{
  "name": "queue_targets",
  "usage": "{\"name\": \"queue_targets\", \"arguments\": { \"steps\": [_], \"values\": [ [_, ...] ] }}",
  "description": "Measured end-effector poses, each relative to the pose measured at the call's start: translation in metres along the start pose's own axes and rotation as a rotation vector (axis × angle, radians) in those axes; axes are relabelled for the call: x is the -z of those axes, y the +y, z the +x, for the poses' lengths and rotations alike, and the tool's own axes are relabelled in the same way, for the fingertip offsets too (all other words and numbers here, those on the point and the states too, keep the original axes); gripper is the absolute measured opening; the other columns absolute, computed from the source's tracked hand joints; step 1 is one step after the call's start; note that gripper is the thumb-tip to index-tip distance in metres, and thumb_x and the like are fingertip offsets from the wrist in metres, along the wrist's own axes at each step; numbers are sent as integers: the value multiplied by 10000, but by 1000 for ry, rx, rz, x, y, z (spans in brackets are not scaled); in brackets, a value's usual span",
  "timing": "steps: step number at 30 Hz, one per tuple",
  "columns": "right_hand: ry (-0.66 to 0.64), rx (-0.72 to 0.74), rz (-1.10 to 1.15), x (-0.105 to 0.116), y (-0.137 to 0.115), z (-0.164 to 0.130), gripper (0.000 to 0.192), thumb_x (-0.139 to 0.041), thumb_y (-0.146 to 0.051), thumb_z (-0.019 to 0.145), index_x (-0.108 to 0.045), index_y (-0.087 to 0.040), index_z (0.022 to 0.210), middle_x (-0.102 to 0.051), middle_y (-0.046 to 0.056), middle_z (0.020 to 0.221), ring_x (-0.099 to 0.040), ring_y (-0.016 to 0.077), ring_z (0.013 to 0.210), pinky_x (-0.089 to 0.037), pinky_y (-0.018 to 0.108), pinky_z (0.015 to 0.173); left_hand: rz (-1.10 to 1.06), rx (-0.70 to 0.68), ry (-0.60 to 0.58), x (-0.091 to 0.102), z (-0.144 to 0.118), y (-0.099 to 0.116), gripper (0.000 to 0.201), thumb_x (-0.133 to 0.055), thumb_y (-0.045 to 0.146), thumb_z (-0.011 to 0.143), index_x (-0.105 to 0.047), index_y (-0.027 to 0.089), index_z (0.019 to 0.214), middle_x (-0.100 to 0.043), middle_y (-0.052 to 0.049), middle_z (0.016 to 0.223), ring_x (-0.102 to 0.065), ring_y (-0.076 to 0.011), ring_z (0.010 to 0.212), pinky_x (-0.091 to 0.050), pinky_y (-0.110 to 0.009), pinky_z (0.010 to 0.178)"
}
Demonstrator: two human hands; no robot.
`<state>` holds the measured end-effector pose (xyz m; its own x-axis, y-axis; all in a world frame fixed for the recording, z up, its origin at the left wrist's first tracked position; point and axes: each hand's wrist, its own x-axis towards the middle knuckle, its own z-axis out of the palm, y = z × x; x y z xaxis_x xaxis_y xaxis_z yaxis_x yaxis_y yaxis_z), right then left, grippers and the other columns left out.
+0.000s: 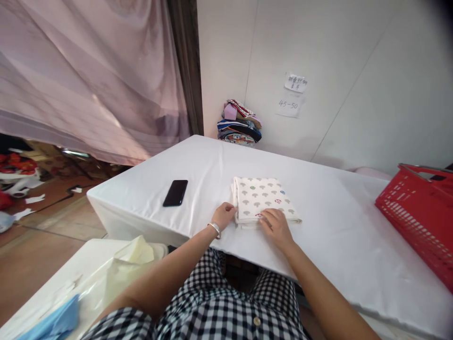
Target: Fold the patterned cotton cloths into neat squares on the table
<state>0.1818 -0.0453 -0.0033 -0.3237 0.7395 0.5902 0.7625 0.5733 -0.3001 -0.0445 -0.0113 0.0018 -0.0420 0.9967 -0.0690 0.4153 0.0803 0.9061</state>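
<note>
A folded white cloth (265, 197) printed with grey mushroom shapes and a few small coloured figures lies on the white-covered table (325, 236). At its left edge, near the front corner, my left hand (223, 216) has its fingers curled together in a pinch on the fabric. A silver bracelet (215, 230) is on that wrist. My right hand (278, 227) rests on the front edge of the cloth, fingers laid out over the top layer. The underside of the cloth is hidden.
A black phone (176, 193) lies left of the cloth. A red plastic basket (421, 212) stands at the right. Folded fabrics (239, 125) are stacked by the wall behind. Yellowish plastic (123, 269) and a blue piece (56, 321) lie on a lower white surface at the left.
</note>
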Motion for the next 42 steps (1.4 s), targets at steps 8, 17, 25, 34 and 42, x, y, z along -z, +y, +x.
{"name": "queue_targets", "arguments": {
  "steps": [8,17,25,34,42],
  "values": [
    [-170,44,32,-28,-35,29,205,-540,-322,846,-623,-225,1007,-625,62,969,-543,217,905,-408,359,779,-312,261,-158,-9,-9,2,171,-615,279,741,-486,176,697,-503,65,426,-477,-80,399,-326,-183,401],
    [-34,-150,300,-27,-42,38,198,-427,-246,885,-575,-214,756,-571,26,768,-522,171,769,-419,298,710,-460,290,-221,-9,-13,9,282,-638,391,716,-471,172,653,-500,60,457,-495,-71,408,-286,-177,385],
    [165,-330,534,-24,-46,33,210,-449,-299,863,-549,-210,701,-559,15,746,-528,159,721,-436,278,661,-533,310,-286,-20,-22,11,252,-529,345,809,-472,163,643,-509,44,504,-533,-81,437,-256,-187,374],
    [-86,-21,262,-29,-44,18,208,-463,-271,875,-594,-211,1026,-586,76,978,-523,210,919,-428,369,816,-321,321,-334,-20,-18,5,232,-450,211,823,-454,177,593,-478,38,455,-557,-108,458,-308,-188,407],
    [-99,46,59,-38,-42,12,297,-529,-259,834,-552,-177,1119,-569,87,1014,-504,221,939,-413,357,792,-104,256,-454,-1,-7,11,313,-452,326,830,-516,166,569,-495,28,407,-491,-108,403,-334,-203,412]
  ]
}}
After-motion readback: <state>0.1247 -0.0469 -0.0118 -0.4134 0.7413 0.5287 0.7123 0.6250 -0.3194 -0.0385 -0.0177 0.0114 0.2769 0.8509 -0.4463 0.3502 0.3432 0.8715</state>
